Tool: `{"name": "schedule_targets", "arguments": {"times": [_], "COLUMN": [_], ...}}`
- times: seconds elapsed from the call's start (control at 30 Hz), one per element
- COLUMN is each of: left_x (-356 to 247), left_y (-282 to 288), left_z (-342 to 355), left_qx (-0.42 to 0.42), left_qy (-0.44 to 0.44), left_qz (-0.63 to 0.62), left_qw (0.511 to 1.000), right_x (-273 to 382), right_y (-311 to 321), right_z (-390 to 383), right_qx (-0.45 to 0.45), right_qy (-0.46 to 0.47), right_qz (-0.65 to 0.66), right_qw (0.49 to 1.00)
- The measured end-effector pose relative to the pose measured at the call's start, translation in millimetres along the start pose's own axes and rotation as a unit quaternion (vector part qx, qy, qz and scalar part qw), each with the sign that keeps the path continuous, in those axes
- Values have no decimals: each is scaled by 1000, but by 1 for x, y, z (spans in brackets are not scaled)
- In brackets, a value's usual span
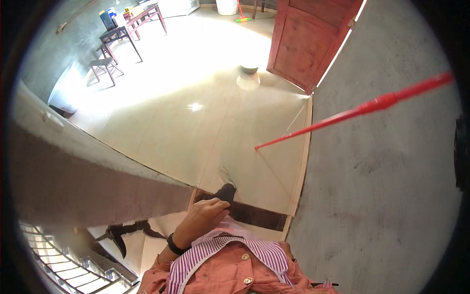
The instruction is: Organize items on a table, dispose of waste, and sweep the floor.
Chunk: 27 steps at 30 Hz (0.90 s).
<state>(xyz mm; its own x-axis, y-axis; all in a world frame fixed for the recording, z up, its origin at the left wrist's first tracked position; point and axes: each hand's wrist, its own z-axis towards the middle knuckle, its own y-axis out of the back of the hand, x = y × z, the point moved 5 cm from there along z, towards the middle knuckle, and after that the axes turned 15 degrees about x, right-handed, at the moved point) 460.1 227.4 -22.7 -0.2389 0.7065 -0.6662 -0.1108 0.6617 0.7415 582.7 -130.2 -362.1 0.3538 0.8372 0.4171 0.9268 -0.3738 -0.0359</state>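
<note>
My left hand (204, 214), with a dark watch at the wrist, is in front of my body over the purple-and-white striped apron (220, 255). Its fingers are curled; what they hold, if anything, is hard to make out beside some pinkish material. My right hand is not visible. A long red pole (357, 108) slants across the right side, its thin lower end on the pale tiled floor. My shoe (225, 176) is on the tiles just beyond a dark threshold strip (254, 215).
An open red wooden door (303, 44) stands at upper right beside a grey wall (377, 186). Tables (117, 33), a stool (101, 62), a bucket (226, 7), a broom (243, 18) and a dark basin (248, 69) are farther in. Railed stairs (58, 250) lie at lower left.
</note>
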Motion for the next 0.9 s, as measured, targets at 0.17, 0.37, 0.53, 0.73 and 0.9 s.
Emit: {"name": "schedule_targets", "arguments": {"times": [0.17, 0.37, 0.53, 0.73, 0.9], "left_x": [51, 94, 119, 174, 233], "left_y": [39, 128, 196, 240, 302], "left_z": [78, 151, 203, 274, 355], "left_qx": [22, 44, 42, 24, -12], "left_qy": [15, 56, 61, 41, 76], "left_qz": [-18, 3, 29, 7, 7], "left_qw": [999, 997, 997, 999, 997], "right_x": [105, 359, 509, 536, 511], "right_y": [40, 50, 42, 99, 159], "right_z": [90, 147, 166, 206, 261], "right_qx": [18, 3, 5, -30, -60], "right_qy": [41, 135, 235, 143, -13], "right_qz": [73, 59, 101, 61, 122], "right_qw": [996, 989, 967, 987, 991]}}
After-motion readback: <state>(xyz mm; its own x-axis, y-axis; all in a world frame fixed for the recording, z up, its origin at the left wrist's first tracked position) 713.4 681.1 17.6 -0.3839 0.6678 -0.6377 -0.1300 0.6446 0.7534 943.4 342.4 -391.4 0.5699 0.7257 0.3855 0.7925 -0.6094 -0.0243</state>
